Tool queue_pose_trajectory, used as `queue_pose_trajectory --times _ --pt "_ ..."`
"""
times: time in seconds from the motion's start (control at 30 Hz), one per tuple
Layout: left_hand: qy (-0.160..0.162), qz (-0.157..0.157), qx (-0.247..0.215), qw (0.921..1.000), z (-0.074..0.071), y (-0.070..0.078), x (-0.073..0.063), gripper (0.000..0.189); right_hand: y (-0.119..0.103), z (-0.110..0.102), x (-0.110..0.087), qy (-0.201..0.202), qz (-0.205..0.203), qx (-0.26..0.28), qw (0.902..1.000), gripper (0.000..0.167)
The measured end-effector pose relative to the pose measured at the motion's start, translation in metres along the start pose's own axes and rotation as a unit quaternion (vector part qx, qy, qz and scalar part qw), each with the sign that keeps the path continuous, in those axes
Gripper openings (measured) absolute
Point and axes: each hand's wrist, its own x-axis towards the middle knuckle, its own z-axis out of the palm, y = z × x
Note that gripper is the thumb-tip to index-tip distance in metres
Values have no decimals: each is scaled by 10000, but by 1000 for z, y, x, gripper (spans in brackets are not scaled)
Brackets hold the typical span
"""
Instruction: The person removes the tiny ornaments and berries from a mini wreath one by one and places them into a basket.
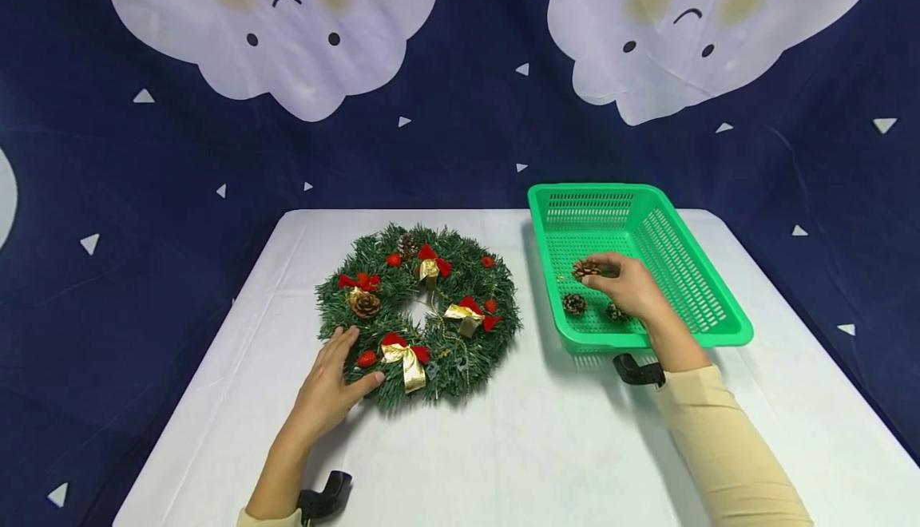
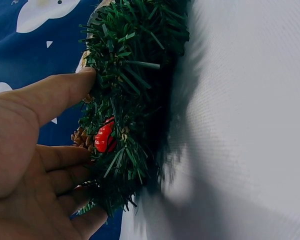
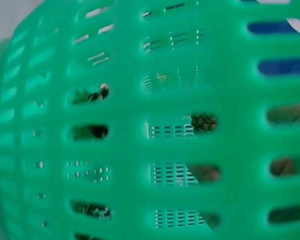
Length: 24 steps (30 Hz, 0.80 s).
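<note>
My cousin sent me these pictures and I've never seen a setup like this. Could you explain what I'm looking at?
There is no robot here, just a person's two bare hands. The wide picture comes from a camera on the person's head, looking forward and down. The other two come from cameras on the wrists: one shows the left hand at a green wreath, the other is mostly filled by the slotted wall of a green basket.

Wreath and basket both stand on a white-covered table. The wreath carries bows, red ornaments and pinecones of its own. The left hand touches the wreath's near edge. The right hand pinches a pinecone above the basket's bottom, where two more pinecones show.
</note>
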Motion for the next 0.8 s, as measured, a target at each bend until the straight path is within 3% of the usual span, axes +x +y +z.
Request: queue_pose_trajectory --times 0.8 --pt "33 -17 -8 10000 0 1 -1 87 6 -4 -1 -111 322 -743 9967 54"
